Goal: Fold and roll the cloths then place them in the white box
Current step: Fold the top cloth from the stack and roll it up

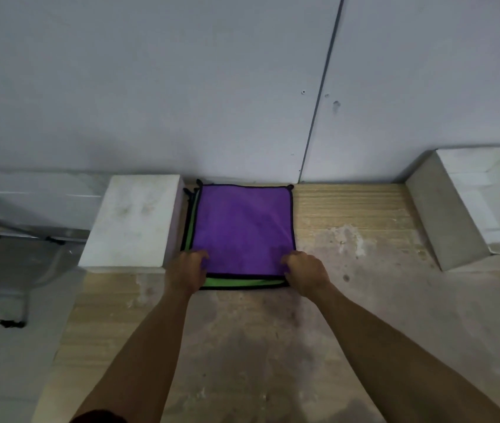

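Cloths lie in a flat stack on the table (pixel 349 300), at 12 o'clock from the person and against the wall (pixel 181 87).

Head view:
- Top layer: purple cloth (pixel 242 227), black-edged. A green cloth (pixel 242 282) shows beneath it along the near and left edges.
- Left hand (pixel 186 271) has its fingers curled over the near-left corner of the purple cloth. Right hand (pixel 305 270) is curled over the near-right corner. Both appear to pinch the top layer; how many layers are taken cannot be told.
- Handling (judged): soft, light and limp. The pile surface probably clings to the layer below, so separate at the corners and lift by the hemmed edge.
- White box (pixel 134 221) sits at 9 o'clock, its side touching or just beside the stack. A second box (pixel 456 209) stands well apart at 3 o'clock.
- Open room: bare tabletop at 6 o'clock, between stack and person, and at 3 o'clock. The table's left edge lies near the left forearm.
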